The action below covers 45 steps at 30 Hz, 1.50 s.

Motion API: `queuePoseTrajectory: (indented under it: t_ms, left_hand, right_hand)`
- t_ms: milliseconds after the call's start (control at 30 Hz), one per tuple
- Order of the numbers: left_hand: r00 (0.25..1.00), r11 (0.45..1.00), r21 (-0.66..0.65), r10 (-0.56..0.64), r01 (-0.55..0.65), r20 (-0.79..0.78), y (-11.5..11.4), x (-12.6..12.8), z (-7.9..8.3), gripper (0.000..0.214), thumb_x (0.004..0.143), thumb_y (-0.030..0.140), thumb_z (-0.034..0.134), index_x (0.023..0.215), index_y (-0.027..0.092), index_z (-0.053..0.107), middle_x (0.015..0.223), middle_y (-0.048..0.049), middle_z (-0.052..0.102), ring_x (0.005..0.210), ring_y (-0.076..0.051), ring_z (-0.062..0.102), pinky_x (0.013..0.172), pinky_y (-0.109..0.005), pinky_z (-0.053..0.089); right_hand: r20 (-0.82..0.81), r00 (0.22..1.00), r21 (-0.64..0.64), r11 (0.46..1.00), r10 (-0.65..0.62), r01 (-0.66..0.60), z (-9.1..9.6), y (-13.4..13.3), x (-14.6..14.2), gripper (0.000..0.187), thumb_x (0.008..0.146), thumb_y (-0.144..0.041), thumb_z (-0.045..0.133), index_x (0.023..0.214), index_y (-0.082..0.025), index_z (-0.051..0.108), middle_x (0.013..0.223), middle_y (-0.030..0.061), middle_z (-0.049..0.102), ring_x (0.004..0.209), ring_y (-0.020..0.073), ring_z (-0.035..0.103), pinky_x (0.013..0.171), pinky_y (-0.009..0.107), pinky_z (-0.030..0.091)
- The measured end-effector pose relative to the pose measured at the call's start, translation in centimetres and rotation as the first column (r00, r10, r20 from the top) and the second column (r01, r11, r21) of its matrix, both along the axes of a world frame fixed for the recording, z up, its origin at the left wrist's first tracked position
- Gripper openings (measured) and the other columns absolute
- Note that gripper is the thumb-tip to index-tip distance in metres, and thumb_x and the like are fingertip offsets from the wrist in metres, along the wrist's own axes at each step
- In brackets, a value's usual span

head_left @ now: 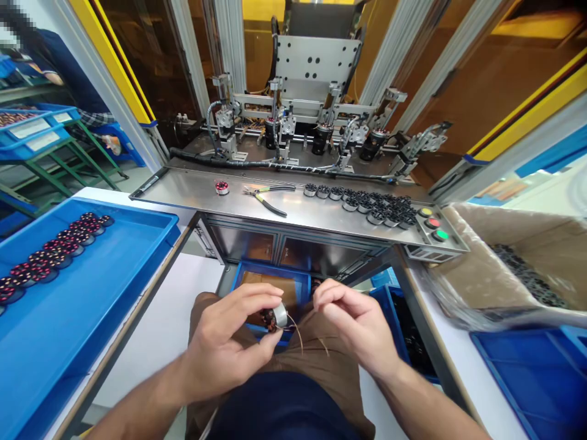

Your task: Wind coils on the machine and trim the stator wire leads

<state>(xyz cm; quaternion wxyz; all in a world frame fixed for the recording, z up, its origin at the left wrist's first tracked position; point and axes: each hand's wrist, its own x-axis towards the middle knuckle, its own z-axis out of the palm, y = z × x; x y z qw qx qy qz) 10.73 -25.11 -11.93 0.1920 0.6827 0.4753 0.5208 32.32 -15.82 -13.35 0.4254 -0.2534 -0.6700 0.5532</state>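
My left hand (229, 342) is closed around a small wound motor stator (276, 318) with copper coils and a silver end, held over my lap. Thin copper wires (299, 333) trail from it to the right. My right hand (353, 321) pinches the wire ends between thumb and fingers, close beside the stator.
A steel shelf (192, 192) ahead carries a single stator (222, 187), pliers (268, 198), a cluster of black stators (373, 208) and coloured buttons (433, 223). A blue tray (114, 269) with wound stators (50, 253) sits left. A cardboard box (527, 244) of parts stands right. Another person (55, 61) is far left.
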Motion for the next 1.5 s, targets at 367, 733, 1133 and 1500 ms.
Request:
queuePoseTrajectory:
  t_ms: [367,733,1133,1500]
  left_hand:
    - [0.953,0.987,0.017,-0.149,0.159,-0.264,-0.9,-1.0,1.7,0.051,0.080,0.000,0.067,0.128,0.016,0.060,0.118,-0.0109,0.074,0.111,-0.019,0.070,0.101,-0.029,0.056]
    - [0.953,0.982,-0.022,-0.189,0.189,-0.235,-1.5,-1.2,1.6,0.056,0.079,0.000,0.069,0.131,0.017,0.056,0.122,-0.0102,0.072,0.115,-0.018,0.068,0.106,-0.027,0.052]
    - [0.978,0.989,-0.039,-0.144,0.140,-0.153,-1.8,-1.4,1.4,0.047,0.077,0.001,0.073,0.120,0.018,0.064,0.119,-0.0093,0.072,0.111,-0.017,0.069,0.102,-0.026,0.054]
    - [0.997,0.992,-0.100,-0.081,0.083,0.020,-2.3,-2.0,0.5,0.049,0.075,0.001,0.075,0.118,0.025,0.068,0.119,-0.0067,0.073,0.109,-0.019,0.069,0.094,-0.027,0.057]
  right_hand:
    - [0.339,0.905,0.447,0.803,0.255,-0.394,5.9,0.3,-1.6,0.012,0.095,-0.012,0.055,0.085,-0.014,0.062,0.081,0.0063,0.062,0.076,0.0148,0.055,0.072,0.030,0.047]
    - [0.501,0.828,0.439,0.750,0.252,-0.495,6.8,0.1,-1.5,0.013,0.096,-0.012,0.054,0.085,-0.014,0.060,0.080,0.0051,0.062,0.071,0.0137,0.054,0.066,0.027,0.047]
    - [0.469,0.883,0.769,0.504,-0.027,-0.393,5.7,1.2,0.5,0.016,0.099,-0.021,0.054,0.098,-0.009,0.063,0.090,0.0139,0.066,0.080,0.0207,0.056,0.070,0.035,0.048]
    - [0.461,0.887,0.806,0.408,0.025,-0.430,5.3,0.0,-3.4,0.015,0.096,-0.012,0.052,0.086,-0.011,0.063,0.079,0.0097,0.063,0.071,0.0189,0.047,0.065,0.035,0.041]
